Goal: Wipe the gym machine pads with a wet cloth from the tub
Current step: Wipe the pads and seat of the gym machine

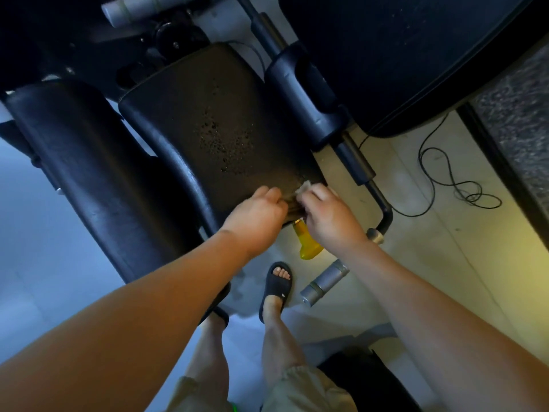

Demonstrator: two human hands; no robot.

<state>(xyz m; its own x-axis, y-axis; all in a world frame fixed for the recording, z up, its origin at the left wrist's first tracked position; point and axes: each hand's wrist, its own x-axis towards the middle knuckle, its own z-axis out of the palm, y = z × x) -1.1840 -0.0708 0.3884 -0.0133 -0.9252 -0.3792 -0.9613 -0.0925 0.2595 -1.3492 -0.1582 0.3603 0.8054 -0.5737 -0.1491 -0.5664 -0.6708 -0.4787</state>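
Feet [274, 288] planted close to machine so you reach over seat pad [214, 126]. Left hand [255, 218] lies flat, fingers together, steadying pad's near edge. Right hand [329, 217] bunches cloth [304, 185] at near corner, pressing down to scrub. Droplets [222, 135] mid-pad: wet, unwiped. Tub not visible.

Cloth [306, 185] seemingly mostly under fingers [312, 193]

Tiled floor [416, 233] — black cable [451, 176], loose

both hands [292, 214] on pad [214, 126] edge, cloth [304, 187]
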